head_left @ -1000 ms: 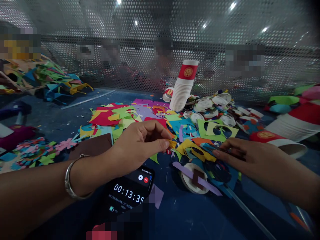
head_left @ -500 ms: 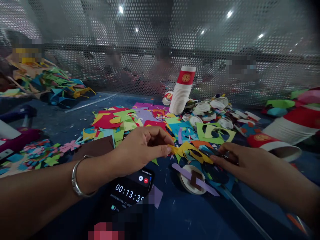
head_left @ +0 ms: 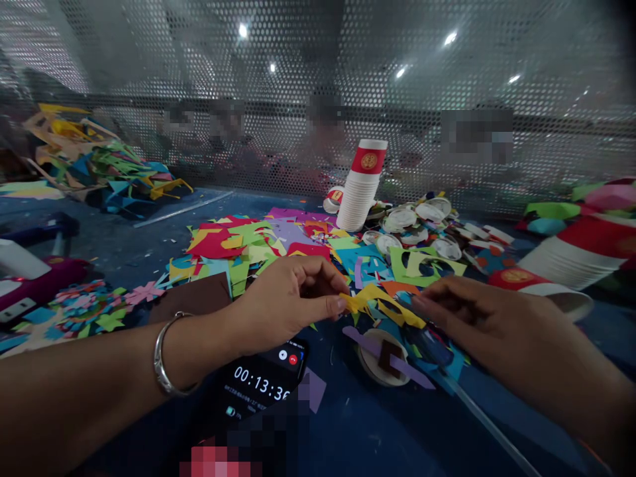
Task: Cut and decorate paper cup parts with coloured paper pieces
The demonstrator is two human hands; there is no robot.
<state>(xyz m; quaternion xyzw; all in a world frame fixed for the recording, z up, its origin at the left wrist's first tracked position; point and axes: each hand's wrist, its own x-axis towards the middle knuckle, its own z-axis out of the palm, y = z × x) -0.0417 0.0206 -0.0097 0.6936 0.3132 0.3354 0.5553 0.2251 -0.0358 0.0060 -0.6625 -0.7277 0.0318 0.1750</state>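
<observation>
Basically, left fingers (head_left: pixel 334 305) pinched on yellow paper (head_left: pixel 370 301). Right hand (head_left: pixel 464 308) at its other side, fingers curled, grip unclear. Disc (head_left: pixel 381 368) just below, purple strip (head_left: pixel 413 372) across it. Phone (head_left: pixel 263 381) below left wrist.

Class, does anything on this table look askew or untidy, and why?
The cup stack before the mesh leans right instead of standing straight, and paper scraps lie strewn across the table.
</observation>
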